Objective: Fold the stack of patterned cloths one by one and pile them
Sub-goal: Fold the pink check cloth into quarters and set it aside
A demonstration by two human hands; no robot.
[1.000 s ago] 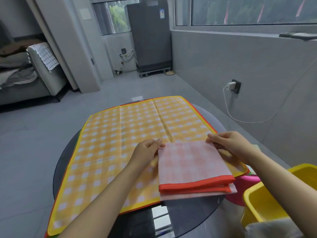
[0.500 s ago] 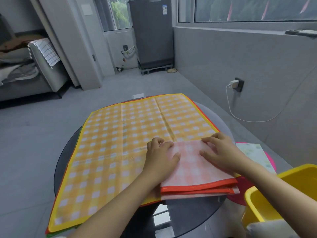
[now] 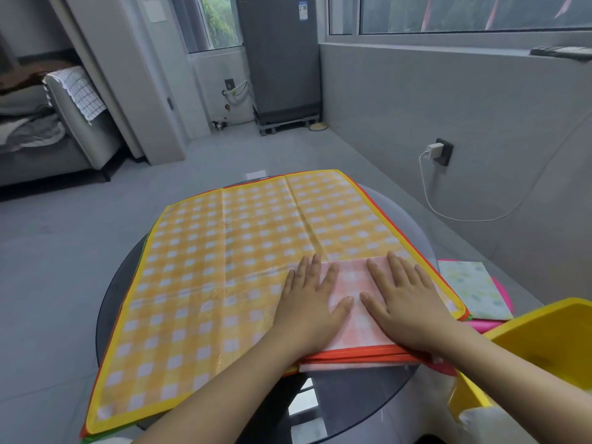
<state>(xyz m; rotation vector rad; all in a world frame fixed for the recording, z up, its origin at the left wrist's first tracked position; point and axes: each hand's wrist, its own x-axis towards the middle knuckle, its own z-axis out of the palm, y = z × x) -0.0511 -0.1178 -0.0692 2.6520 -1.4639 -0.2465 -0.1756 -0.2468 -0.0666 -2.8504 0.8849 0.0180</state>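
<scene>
- Lower centre of the frame: a folded pink checked cloth (image 3: 352, 302) with orange trim lies at the near right corner of the stack of cloths.
- Left hand (image 3: 312, 302) and right hand (image 3: 405, 302) press flat on it, grip released, fingers straight.
- Beneath, a yellow checked cloth (image 3: 224, 267) tops the spread stack on a round dark glass surface (image 3: 352, 408).
- Lower right: a yellow bin (image 3: 544, 334).
- Upper centre: a grey fridge (image 3: 278, 56).

A round dark glass table (image 3: 368, 408) carries a stack of spread cloths; its top one is the yellow checked cloth (image 3: 224, 267). Edges of other cloths show beneath this yellow cloth.
</scene>
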